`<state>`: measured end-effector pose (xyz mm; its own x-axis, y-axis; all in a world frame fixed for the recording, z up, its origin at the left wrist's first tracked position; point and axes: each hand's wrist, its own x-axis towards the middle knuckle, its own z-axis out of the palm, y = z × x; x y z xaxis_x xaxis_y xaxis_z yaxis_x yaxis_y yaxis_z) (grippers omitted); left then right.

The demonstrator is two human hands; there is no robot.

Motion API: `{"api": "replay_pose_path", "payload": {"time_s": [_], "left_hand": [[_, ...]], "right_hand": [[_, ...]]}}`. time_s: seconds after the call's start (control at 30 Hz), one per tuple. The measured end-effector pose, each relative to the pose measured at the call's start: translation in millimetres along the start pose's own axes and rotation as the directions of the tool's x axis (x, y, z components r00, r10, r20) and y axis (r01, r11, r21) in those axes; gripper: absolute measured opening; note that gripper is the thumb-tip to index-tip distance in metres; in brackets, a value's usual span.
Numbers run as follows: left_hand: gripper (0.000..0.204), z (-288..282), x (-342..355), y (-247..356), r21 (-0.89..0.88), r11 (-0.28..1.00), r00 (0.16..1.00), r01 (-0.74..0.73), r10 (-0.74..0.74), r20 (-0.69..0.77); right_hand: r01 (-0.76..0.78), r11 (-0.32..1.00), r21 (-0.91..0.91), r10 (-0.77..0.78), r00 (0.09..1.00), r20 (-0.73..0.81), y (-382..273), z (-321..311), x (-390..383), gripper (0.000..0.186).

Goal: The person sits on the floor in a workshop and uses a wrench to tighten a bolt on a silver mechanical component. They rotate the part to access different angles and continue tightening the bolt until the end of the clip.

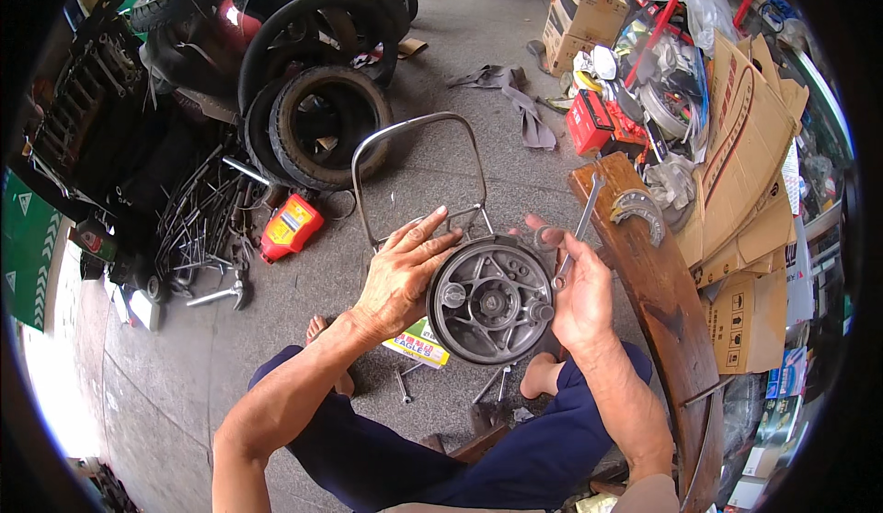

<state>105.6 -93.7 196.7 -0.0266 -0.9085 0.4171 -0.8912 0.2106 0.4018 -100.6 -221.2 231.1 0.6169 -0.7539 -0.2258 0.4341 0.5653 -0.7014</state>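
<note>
A round grey metal brake plate (478, 306) with a dark rim stands tilted toward me between my hands, above the floor. My left hand (400, 269) lies along its upper left rim, fingers stretched past the edge and thumb hidden behind. At the right rim, my right hand (586, 301) has a silver combination wrench (581, 223) across its fingers, ring end down. That hand also steadies the plate's side. Just beyond the plate rises a bent metal tube frame (418, 125). Below my left wrist, a yellow and green box (418, 347) is partly covered.
On my right runs a wooden bench (658, 292) bearing curved brake shoes (636, 214). Tyres (329, 126), a red and yellow bottle (292, 228) and a hammer (225, 296) are at the left. Cardboard (740, 163) leans far right. Small tools (405, 384) lie between my feet.
</note>
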Motion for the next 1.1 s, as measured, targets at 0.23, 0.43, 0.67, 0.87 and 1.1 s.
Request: {"api": "replay_pose_path", "payload": {"time_s": [0.23,0.43,0.67,0.87,1.1], "left_hand": [[0.055,-3,1,0,0.088,0.996,1.0,0.004,-0.002,-0.025],[0.05,-3,1,0,0.057,0.998,1.0,0.007,-0.006,-0.012],[0.06,-1,3,8,0.052,0.996,0.993,0.079,-0.074,-0.09],[0.091,3,3,11,-0.132,0.969,0.963,0.208,-0.227,-0.143],[0.082,6,-2,3,-0.106,0.979,0.983,0.171,-0.177,-0.044]], "right_hand": [[0.094,0.992,-0.089,-0.088,0.994,0.069,0,6,1,0.027],[0.102,0.987,-0.125,-0.096,0.994,0.06,0,5,0,0.027],[0.11,0.98,-0.165,-0.1,0.993,0.067,-2,-2,2,0.026],[0.043,0.997,-0.058,-0.041,0.998,0.037,-2,-3,2,0.027],[0.051,0.995,-0.082,-0.047,0.998,0.043,1,-1,3,0.027]]}}
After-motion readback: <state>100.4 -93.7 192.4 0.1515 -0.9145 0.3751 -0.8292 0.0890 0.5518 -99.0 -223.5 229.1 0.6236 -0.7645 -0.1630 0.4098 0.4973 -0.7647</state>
